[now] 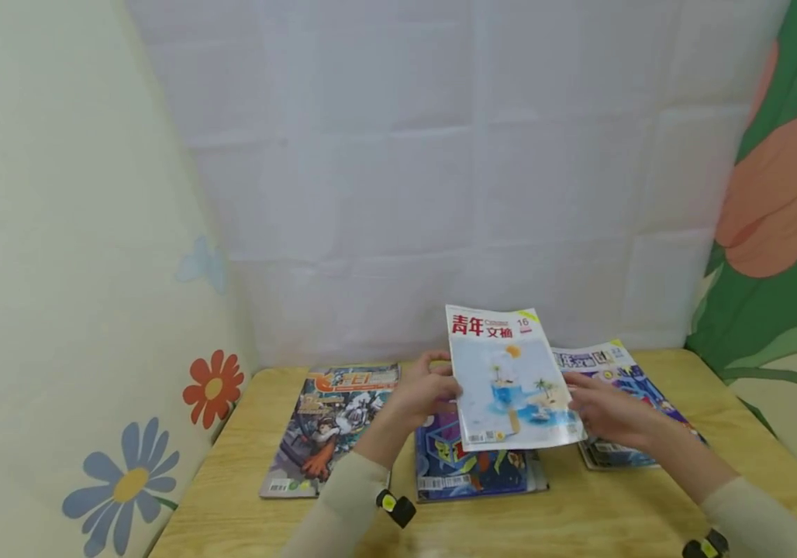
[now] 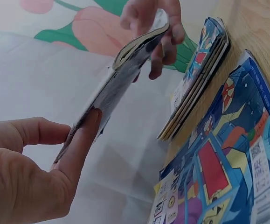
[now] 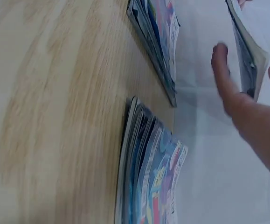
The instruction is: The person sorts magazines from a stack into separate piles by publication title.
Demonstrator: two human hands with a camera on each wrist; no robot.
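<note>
A white magazine [image 1: 510,387] with red Chinese title lettering and a beach picture is held tilted above the middle stack of magazines [image 1: 471,473]. My left hand [image 1: 426,387] pinches its left edge, thumb in front and fingers behind, as the left wrist view shows with the fingers [image 2: 86,135] along the cover. At the right edge my right hand [image 1: 608,407] holds it between thumb and fingers, the fingers [image 3: 225,77] fairly straight behind it in the right wrist view. Its lower right corner curls slightly. The raised magazine hides much of the middle stack.
To the left lies a stack of magazines [image 1: 329,434] with an orange-lettered cover, partly behind my left forearm. Another stack [image 1: 625,380] with a purple-blue cover lies right, partly behind my right hand. All rest on a wooden table [image 1: 224,473] against a white hanging sheet [image 1: 384,194].
</note>
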